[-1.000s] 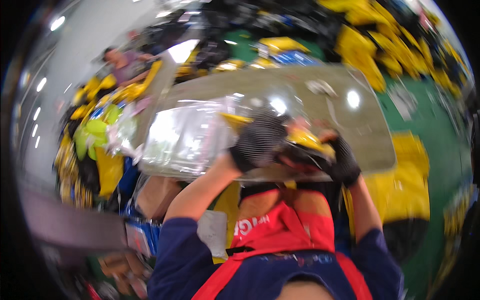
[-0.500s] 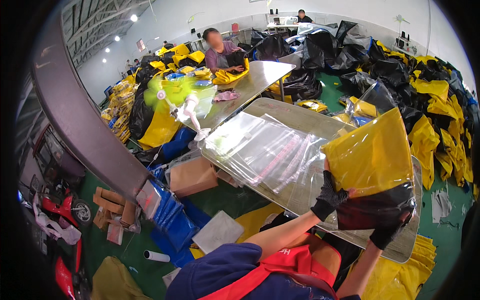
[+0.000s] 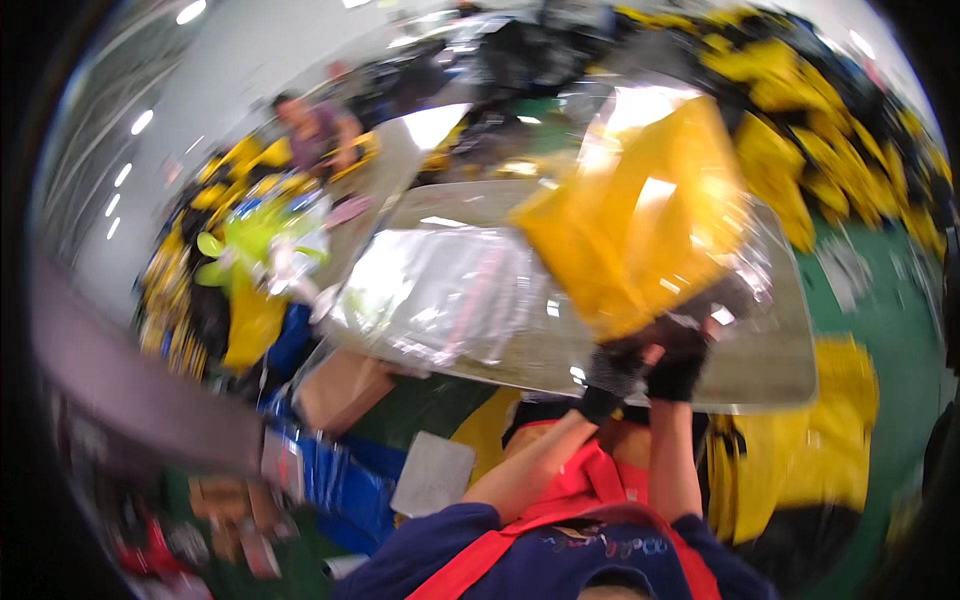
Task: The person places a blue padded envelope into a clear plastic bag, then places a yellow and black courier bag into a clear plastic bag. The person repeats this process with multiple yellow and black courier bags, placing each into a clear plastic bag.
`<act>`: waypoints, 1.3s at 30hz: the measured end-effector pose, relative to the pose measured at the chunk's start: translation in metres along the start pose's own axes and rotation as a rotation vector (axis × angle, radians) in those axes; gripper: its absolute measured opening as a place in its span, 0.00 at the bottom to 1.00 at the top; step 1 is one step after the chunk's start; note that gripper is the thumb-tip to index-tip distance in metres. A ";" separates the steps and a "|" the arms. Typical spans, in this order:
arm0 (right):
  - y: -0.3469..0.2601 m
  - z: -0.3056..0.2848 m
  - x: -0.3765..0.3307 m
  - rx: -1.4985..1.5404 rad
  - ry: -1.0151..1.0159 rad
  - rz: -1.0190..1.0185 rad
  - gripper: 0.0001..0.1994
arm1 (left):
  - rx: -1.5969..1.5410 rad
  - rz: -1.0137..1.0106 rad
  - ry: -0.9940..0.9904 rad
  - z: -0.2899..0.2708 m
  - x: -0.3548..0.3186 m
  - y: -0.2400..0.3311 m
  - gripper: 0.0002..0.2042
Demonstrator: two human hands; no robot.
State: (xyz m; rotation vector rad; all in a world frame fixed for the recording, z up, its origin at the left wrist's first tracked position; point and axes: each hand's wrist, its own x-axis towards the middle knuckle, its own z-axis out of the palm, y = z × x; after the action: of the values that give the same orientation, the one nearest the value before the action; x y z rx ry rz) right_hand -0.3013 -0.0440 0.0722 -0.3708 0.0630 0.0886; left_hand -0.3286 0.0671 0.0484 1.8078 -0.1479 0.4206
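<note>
Both my hands wear dark fingerless gloves and are close together at the lower, black end of a folded yellow-and-black sheet [image 3: 640,230] inside a clear plastic bag. My left hand [image 3: 618,366] grips its lower edge, and my right hand [image 3: 682,352] closes on it just to the right. The wrapped sheet stands tilted above the table, its yellow face catching bright reflections. Motion blur smears the fingers. To the left, a stack of clear plastic bags [image 3: 430,290] lies flat on the table [image 3: 540,360].
A green fan [image 3: 245,245] stands beyond the table's left end. Blue packages [image 3: 350,485], a cardboard box [image 3: 343,392] and a grey slab [image 3: 433,474] are at lower left. Yellow sheets [image 3: 800,430] hang at right. A co-worker [image 3: 315,135] sits farther back among piles.
My right hand has come in beside my left at the sheet's lower end. The wrapped sheet has swung left and tilted; my view has turned too.
</note>
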 end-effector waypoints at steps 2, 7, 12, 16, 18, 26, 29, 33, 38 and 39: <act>-0.007 0.023 -0.004 -0.070 -0.101 0.110 0.34 | 0.013 -0.149 -0.235 -0.008 -0.026 -0.013 0.16; -0.036 0.014 -0.004 -0.224 -0.033 -0.216 0.27 | 0.178 0.135 -0.856 0.005 -0.051 0.009 0.11; -0.078 0.013 -0.024 -0.424 -0.220 -0.124 0.28 | 0.016 0.379 -1.103 -0.081 -0.023 0.176 0.22; -0.060 -0.010 -0.027 -0.224 -0.076 -0.131 0.22 | 0.675 0.606 0.626 -0.082 -0.002 0.134 0.37; -0.037 0.010 -0.030 -0.059 -0.103 -0.199 0.20 | 0.492 0.335 0.633 -0.088 0.018 0.058 0.34; -0.027 0.031 -0.018 -0.078 -0.017 -0.259 0.28 | 0.118 0.104 -0.086 0.009 -0.056 -0.013 0.15; -0.072 0.013 -0.014 -0.535 -0.169 -0.368 0.34 | 0.158 0.114 -0.862 -0.052 -0.059 0.074 0.12; -0.132 0.060 -0.036 -1.582 -0.709 -0.719 0.33 | 0.628 0.503 -0.252 -0.112 0.000 0.126 0.30; -0.146 0.093 -0.062 -1.500 -0.308 -1.045 0.39 | 0.326 0.235 -0.063 -0.120 0.054 0.142 0.35; -0.151 0.074 -0.053 -1.347 -0.091 -1.164 0.41 | -0.007 0.157 -0.050 -0.125 0.056 0.121 0.34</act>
State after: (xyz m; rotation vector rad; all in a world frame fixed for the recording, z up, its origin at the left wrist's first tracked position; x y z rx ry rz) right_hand -0.3359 -0.1613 0.1999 -1.6860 -0.3308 -1.0618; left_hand -0.3409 0.1591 0.2059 1.8068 -0.3277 0.4849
